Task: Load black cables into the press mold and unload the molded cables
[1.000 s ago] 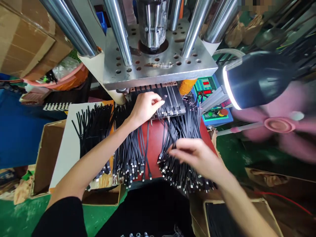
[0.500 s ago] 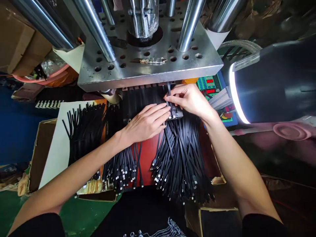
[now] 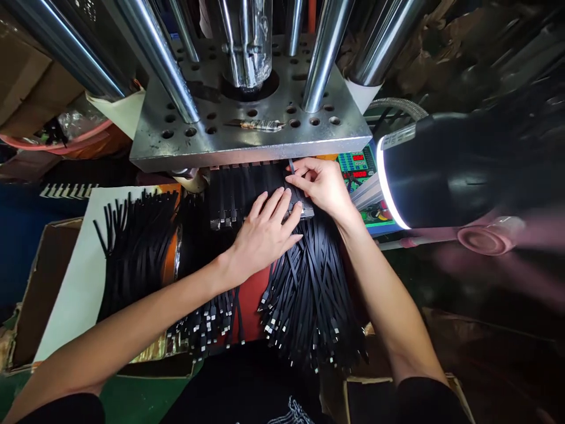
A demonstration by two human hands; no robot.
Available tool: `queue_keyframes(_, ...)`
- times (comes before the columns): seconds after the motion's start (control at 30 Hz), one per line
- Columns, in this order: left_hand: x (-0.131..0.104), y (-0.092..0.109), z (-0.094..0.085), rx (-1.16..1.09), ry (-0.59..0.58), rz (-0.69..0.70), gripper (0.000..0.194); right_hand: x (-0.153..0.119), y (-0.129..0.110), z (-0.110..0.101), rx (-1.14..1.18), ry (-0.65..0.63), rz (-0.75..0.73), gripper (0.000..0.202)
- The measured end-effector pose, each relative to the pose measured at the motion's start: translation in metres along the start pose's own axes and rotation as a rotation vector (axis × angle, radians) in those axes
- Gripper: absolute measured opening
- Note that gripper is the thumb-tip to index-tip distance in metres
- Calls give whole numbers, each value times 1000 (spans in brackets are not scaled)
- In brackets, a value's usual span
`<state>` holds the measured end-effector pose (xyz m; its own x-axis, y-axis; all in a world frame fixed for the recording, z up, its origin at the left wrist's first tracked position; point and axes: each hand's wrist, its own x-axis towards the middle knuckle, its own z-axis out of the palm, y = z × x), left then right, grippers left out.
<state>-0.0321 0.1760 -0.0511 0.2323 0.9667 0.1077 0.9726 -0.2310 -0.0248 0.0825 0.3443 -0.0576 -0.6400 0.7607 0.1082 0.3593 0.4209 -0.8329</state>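
Observation:
My left hand (image 3: 263, 238) lies palm down with its fingers spread over the front edge of a black fixture (image 3: 219, 203), which holds a row of flat black cables. At the right end of that row, my right hand (image 3: 321, 187) pinches a flat black cable (image 3: 291, 167) between thumb and forefinger. Part of this cable is hidden behind my fingers. Just in front of my hands, a thick bunch of black cables (image 3: 318, 277) with metal plug ends hangs down over a red surface (image 3: 252, 303). More cables with plugs (image 3: 210, 318) hang partly behind my left forearm.
A heavy drilled steel plate (image 3: 247, 152) with upright metal rods is just above the fixture. Black cables (image 3: 136, 253) lie on a white sheet (image 3: 73, 265) at left. A bright ring-edged lamp (image 3: 441, 171), a control panel (image 3: 353, 159) and a pink fan (image 3: 483, 240) are at right.
The whole view has shifted, so the press appears farther left and lower. My left fingers have spread apart and uncover more of the fixture's left side. My right hand keeps its pinch.

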Motion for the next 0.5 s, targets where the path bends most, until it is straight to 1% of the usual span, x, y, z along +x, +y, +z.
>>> queue_keyframes(0.07, 1, 9, 0, 20, -19, -54, 65, -11, -3, -2, -98, 53, -29, 28)
queue_keyframes(0.13, 1, 13, -1, -6, -28, -76, 70, -29, -4, -7, -217, 74, -128, 34)
queue_keyframes(0.2, 3, 9, -3, -69, -24, -77, 70, -48, -3, -12, -367, 37, -220, 40)
queue_keyframes(0.27, 10, -1, -5, -130, -9, -89, 66, -58, -2, -15, -499, -26, -235, 46)
queue_keyframes(0.3, 15, -8, -5, -151, -2, -103, 64, -58, -2, -14, -549, -41, -219, 47)
queue_keyframes(0.37, 29, -21, -6, -173, 5, -142, 61, -49, -4, -9, -633, -48, -175, 51)
queue_keyframes(0.5, 56, -41, -7, -173, 14, -186, 58, -14, -12, 4, -794, -18, -87, 54)
